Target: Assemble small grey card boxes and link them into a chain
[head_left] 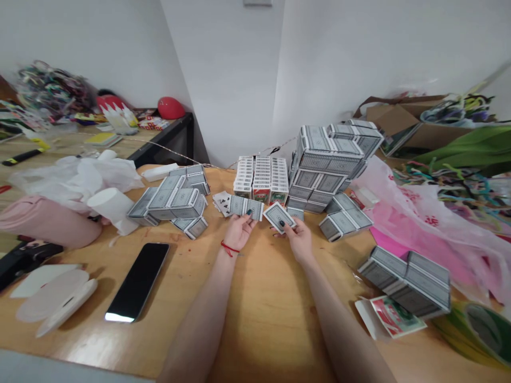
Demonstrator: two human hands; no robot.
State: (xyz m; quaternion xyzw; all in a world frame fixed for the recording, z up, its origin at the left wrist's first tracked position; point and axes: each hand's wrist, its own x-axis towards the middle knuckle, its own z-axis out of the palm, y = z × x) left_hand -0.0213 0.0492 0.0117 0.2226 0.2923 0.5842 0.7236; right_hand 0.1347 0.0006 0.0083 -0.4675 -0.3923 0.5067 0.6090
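Near the middle of the table, my left hand (238,233), with a red string bracelet at its wrist, has its thumb on grey-backed playing cards (238,204) lying side by side, back up. The fingers beneath are partly hidden. A few face-up cards (221,202) with black pips stick out to the left of them. My right hand (299,239) pinches a playing card (278,215), or a thin stack of them, tilted with its patterned back up. Another grey-backed card (295,213) shows just behind it. Beyond both hands stand rows of small card boxes (261,178).
Grey card boxes are stacked high at the right (327,165) and lower at the left (175,197). A phone (138,282) lies front left. An opened card box (395,316) and yellow tape roll (475,330) sit front right, near a pink plastic bag (435,223).
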